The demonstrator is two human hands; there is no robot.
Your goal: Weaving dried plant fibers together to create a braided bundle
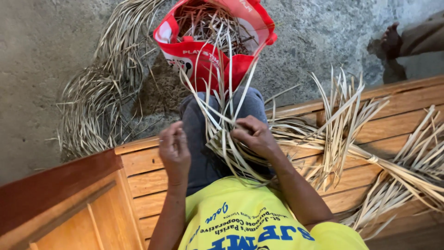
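Observation:
My right hand (254,135) grips a fan of pale dried leaf strips (221,104) that rises from my lap, over my grey-clad knee (199,115). My left hand (174,149) is beside the bundle, its fingers pinched together near the strips' left edge; whether a thin strip is between them I cannot tell. The strips cross one another at my right hand and spread upward toward a red bag.
A red bag (203,60) holding more strips stands on the concrete floor ahead. A heap of dried strips (97,102) lies on the floor at left. Tied strip bundles (370,148) rest on the wooden bench (143,162) at right. Another person's foot (392,39) shows top right.

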